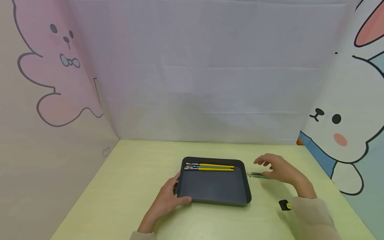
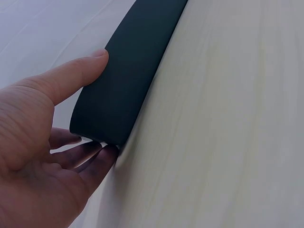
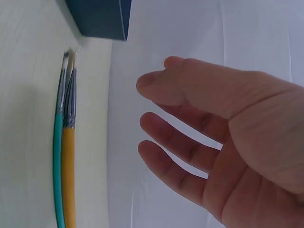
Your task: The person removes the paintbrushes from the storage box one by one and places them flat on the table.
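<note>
A dark grey rectangular tray (image 1: 214,190) rests on the table, with paintbrushes (image 1: 216,169) lying side by side along its far edge, yellow and teal handles showing. At the tray's near left corner my left hand (image 1: 166,200) holds it, thumb (image 2: 90,69) against the front wall and fingers around the left side. Right of the tray, more paintbrushes (image 3: 68,156) lie together on the table, one teal-handled and one orange-yellow, bristles toward the tray. Over them hovers my right hand (image 1: 279,169), fingers loosely bent and apart, nothing between them in the right wrist view.
A small black item with a yellow-green spot (image 1: 284,205) lies near my right sleeve (image 1: 313,213). The pale yellow table (image 1: 144,166) meets a white backdrop (image 1: 198,100) at the back. Side panels with a pink bear (image 1: 64,73) and a white rabbit (image 1: 354,133) flank it.
</note>
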The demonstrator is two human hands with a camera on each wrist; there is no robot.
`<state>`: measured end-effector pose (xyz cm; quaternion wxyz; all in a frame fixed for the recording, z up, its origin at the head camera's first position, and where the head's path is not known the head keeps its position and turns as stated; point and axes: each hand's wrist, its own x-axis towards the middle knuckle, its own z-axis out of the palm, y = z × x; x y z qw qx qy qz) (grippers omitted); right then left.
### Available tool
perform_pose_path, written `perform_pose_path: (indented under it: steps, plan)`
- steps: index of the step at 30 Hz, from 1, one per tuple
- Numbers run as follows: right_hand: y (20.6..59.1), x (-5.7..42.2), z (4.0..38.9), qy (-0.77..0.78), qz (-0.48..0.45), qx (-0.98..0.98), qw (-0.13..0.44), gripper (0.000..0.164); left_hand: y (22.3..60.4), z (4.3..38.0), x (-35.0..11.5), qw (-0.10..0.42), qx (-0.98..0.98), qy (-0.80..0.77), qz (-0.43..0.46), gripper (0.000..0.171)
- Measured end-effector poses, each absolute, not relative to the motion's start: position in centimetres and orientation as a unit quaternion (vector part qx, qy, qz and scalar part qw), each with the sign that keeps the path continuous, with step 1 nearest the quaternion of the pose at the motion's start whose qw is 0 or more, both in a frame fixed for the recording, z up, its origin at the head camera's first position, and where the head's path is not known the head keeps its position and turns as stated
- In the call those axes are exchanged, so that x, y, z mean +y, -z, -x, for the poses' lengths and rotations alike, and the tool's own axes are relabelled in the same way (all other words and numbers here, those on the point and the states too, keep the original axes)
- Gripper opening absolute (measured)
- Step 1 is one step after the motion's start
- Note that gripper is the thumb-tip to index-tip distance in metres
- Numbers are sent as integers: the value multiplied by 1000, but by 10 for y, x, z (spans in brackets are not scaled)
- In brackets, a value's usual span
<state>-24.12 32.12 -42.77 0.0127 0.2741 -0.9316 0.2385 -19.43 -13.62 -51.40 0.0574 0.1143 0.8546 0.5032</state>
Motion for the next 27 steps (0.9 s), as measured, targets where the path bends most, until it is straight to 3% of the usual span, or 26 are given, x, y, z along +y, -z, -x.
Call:
perform_pose_path:
  steps: [12, 27]
  plan:
    - [401, 247, 271, -221, -350, -909, -55, 52, 513, 195, -135, 54, 854, -503, -123, 116]
    - [419, 181, 303, -229, -400, -875, -147, 62, 515, 195, -137, 56, 857, -498, -119, 115]
